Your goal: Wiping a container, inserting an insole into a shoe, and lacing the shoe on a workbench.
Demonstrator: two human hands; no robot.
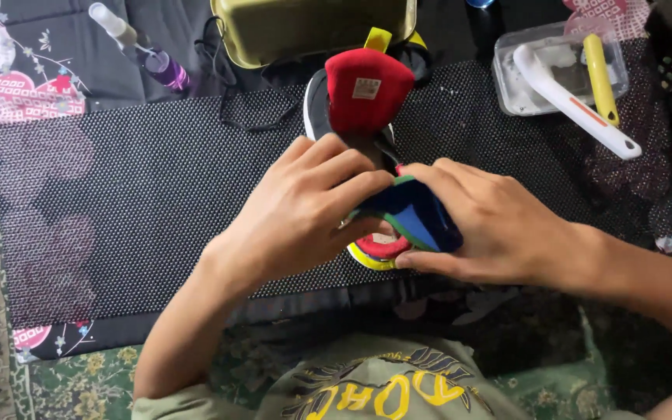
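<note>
Now both hands grip the multicoloured sneaker (398, 222) on the black mesh mat (141, 202), left hand (305, 210) at collar, right hand (491, 225) round heel w/ red tongue (367, 89) flipped up, so it looks mid-handling; next move prob needs a firm hold.

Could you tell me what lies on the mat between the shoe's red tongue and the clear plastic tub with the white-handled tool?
Nothing: in the head view, only bare dotted black mat lies between the red tongue and the clear tub; both hands sit nearer the camera.

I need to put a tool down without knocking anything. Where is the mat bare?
The dotted mat is bare left of the left hand, below the spray bottle. The far right is crowded: shoe, right hand, clear tub holding brushes.
</note>
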